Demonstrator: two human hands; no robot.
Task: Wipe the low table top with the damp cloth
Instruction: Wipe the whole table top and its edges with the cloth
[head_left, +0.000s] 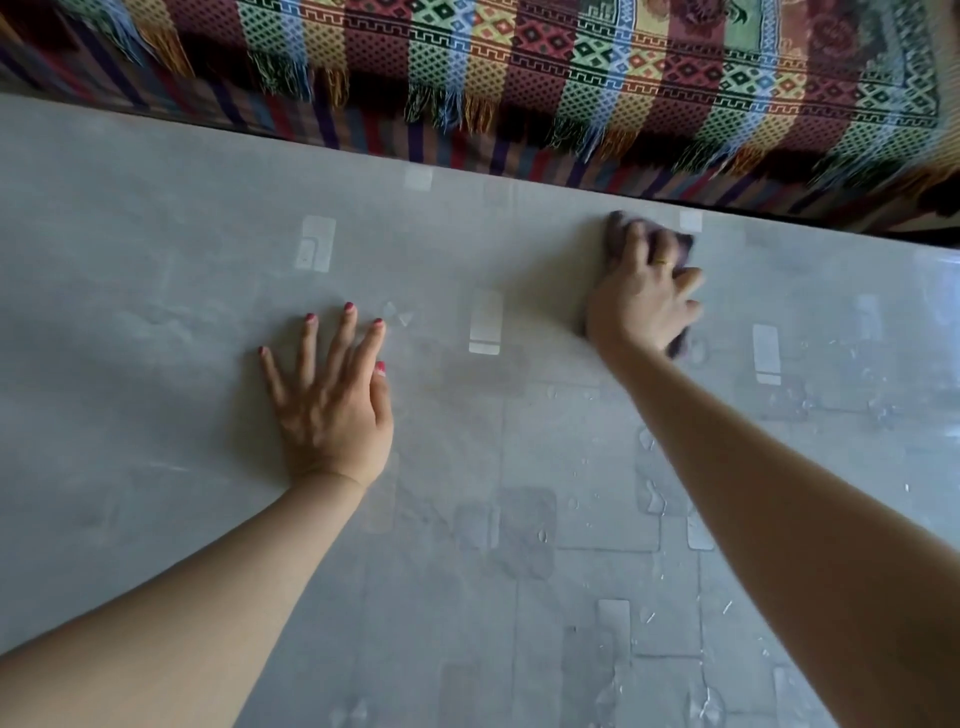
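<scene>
The right hand (641, 291) lies on a dark purple cloth (680, 249), fingers spread and bent over it, pressing it down onto the table top (156, 312); a gold ring (661, 261) shows on one finger. Cloth and hand sit near the table's far edge, toward its right part, and both are a little blurred. The left hand (332, 400) rests flat on the table, palm down, fingers straight and fanned apart, holding nothing; its nails are painted pink-red. It lies near the middle of the table, well apart from the cloth. The table is pale grey and glossy, with faint rectangular reflections and small water drops on the part nearer the person. Beyond the table's far edge hangs a colourful patterned blanket (519, 67) with a fringe.
</scene>
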